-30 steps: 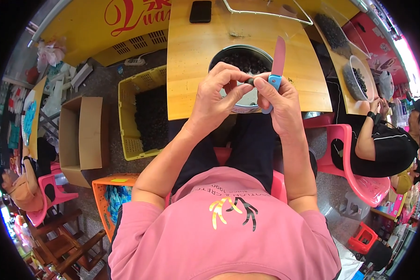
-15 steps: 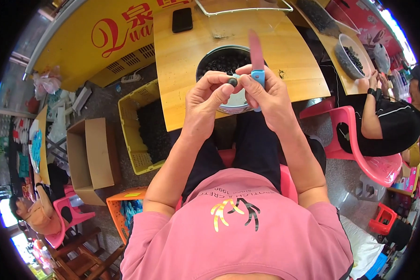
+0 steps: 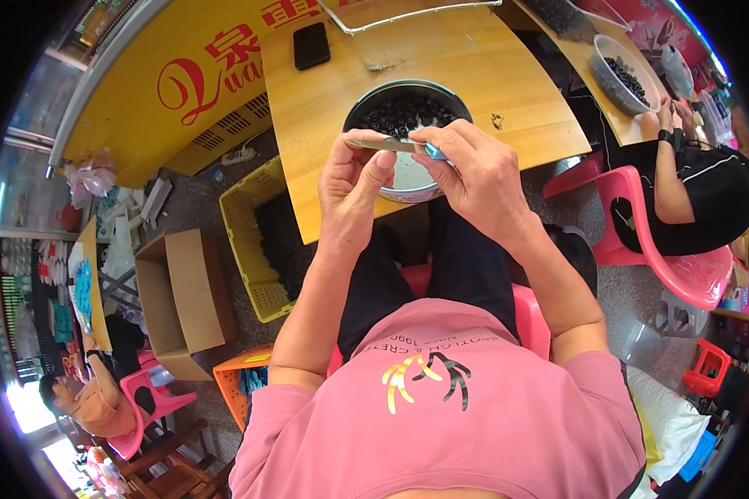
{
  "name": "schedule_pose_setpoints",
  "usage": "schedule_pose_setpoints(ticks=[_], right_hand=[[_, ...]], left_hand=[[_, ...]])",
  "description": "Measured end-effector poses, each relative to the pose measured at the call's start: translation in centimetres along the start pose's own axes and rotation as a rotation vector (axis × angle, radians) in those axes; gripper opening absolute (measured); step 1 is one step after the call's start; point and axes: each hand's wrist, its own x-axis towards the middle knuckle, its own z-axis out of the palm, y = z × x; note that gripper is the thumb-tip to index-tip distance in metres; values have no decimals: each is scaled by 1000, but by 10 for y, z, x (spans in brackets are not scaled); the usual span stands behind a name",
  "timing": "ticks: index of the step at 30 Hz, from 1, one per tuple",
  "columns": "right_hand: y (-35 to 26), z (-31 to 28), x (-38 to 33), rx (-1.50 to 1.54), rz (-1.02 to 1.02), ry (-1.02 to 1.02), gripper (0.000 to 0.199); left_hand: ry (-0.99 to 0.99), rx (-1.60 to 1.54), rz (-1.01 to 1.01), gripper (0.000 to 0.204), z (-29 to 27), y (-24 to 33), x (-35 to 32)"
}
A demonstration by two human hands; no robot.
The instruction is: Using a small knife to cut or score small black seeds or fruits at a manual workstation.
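My right hand [image 3: 478,162] is closed round the blue handle of a knife [image 3: 384,145]. Its blade lies nearly level and reaches across to my left hand [image 3: 349,179]. The left fingers and thumb pinch a small dark round piece, mostly hidden behind the blade. Both hands are over the near rim of a round metal tin [image 3: 359,110]. Inside the tin sit many small black round pieces [image 3: 408,113], with part of its pale bottom showing.
The tin stands at the near edge of a wooden table [image 3: 508,91], with a phone [image 3: 311,46] farther back. To the left are a yellow crate [image 3: 266,306] of dark pieces and a cardboard box [image 3: 195,291]. A person sits at right beside a plastic tub [image 3: 607,87].
My right hand has turned the knife from upright to nearly level, bringing its blade to the left fingers. The dark piece, plainly visible before, is now mostly covered.
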Motion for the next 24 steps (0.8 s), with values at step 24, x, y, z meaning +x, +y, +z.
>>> schedule_pose_setpoints(ticks=[24], right_hand=[[-19,7,8,1109,607,-167,24]], left_hand=[[12,-94,-16,14,10,9,-8]])
